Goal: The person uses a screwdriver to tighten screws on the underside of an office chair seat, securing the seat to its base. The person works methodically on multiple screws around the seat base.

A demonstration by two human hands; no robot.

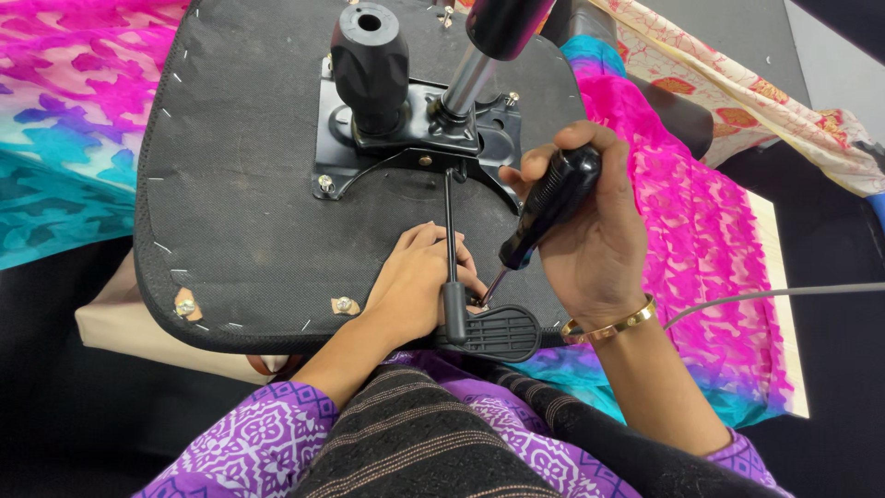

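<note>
An upturned office chair seat (249,184) lies in front of me, black fabric underside up, with a black metal mechanism plate (415,134) bolted at its middle. My right hand (590,240) grips a black-handled screwdriver (548,207), its tip angled down toward a screw near the seat's front edge. My left hand (415,286) rests flat on the seat beside that tip, fingers around the thin lever rod (450,221). The rod ends in a black paddle handle (493,332).
A black knob (371,60) and a chrome gas cylinder (470,78) rise from the plate. Bright pink and teal cloth (701,240) lies under the seat. A grey cable (784,295) runs off right. Bolts (344,304) sit along the seat's front edge.
</note>
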